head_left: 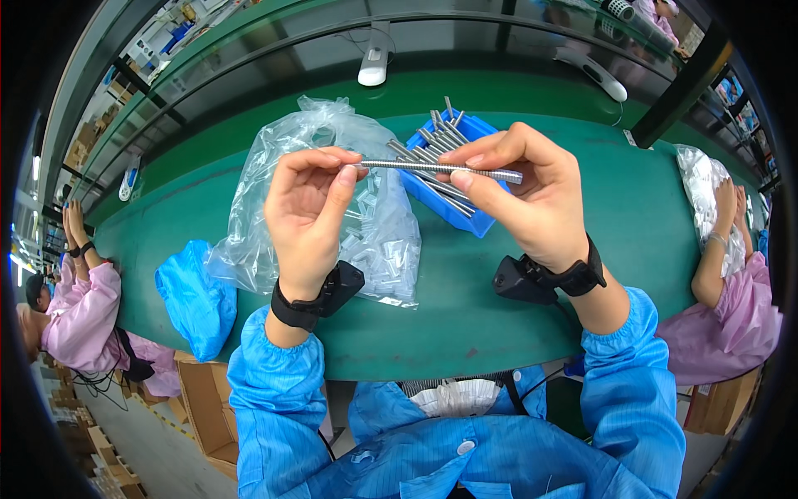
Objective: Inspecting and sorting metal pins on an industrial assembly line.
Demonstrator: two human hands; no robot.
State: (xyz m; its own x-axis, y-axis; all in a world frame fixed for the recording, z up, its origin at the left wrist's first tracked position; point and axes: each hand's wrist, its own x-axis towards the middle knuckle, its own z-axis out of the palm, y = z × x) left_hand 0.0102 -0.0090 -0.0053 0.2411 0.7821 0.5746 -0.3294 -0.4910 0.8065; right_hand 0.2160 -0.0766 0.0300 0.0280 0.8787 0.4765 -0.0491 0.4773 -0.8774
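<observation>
A slender ribbed metal rod (416,167), like a tight spring or threaded rod, is stretched level between my two hands above the green table. My left hand (309,200) pinches its left end between thumb and fingertips. Farther along, my right hand (532,187) pinches it with thumb and forefinger, and the rod's paler right end (510,176) rests across that hand. Behind it stands a blue bin (435,200) holding several similar metal rods (428,150). A clear plastic bag (274,191) lies behind my left hand, with many small transparent pieces (378,249) inside.
A crumpled blue bag (198,291) lies to the left on the green table (465,324). Co-workers in pink sleeves (87,303) sit at both sides; a silvery bag (705,195) lies by the right one. White handheld devices (373,68) sit along the back. A cardboard box (204,399) stands below.
</observation>
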